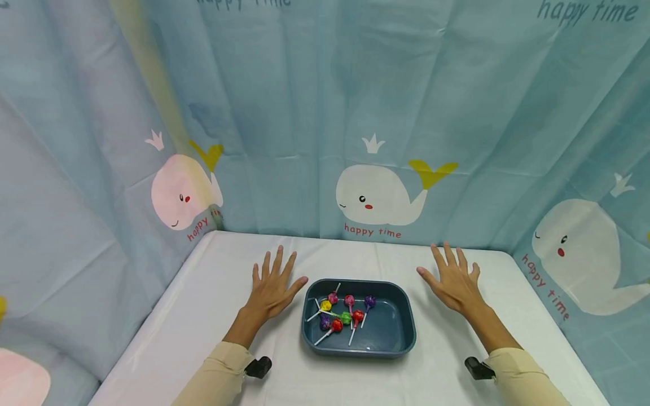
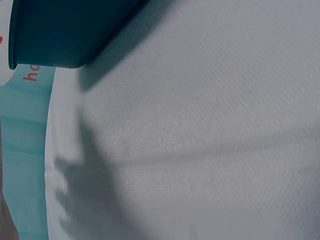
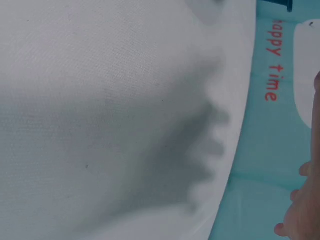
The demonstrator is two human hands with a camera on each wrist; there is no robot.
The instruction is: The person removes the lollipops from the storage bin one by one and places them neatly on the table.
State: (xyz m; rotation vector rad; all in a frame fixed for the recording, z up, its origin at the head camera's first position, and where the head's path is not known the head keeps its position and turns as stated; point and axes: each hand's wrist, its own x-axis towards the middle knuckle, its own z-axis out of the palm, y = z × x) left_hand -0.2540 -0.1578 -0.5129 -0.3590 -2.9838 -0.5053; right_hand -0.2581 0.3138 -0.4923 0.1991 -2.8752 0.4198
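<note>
A dark blue rectangular tray [image 1: 391,354] stands on the white table between my two hands. Several wrapped lollipops lie in its left and middle part, among them a yellow one [image 1: 325,305], a green one [image 1: 346,318], a red one [image 1: 337,325] and a purple one [image 1: 369,301]. To the left of the tray is my left hand [image 1: 274,290], fingers spread and holding nothing. My right hand [image 1: 453,285] is on the other side, also spread and bare. In the left wrist view the tray's side [image 2: 55,35] shows at the top left.
The white tabletop [image 1: 355,383] reaches back to a light blue curtain [image 1: 284,192] printed with whales, which hangs behind and along both sides. A black wrist device [image 1: 258,367] sits at the left sleeve, another black device [image 1: 479,369] at the right.
</note>
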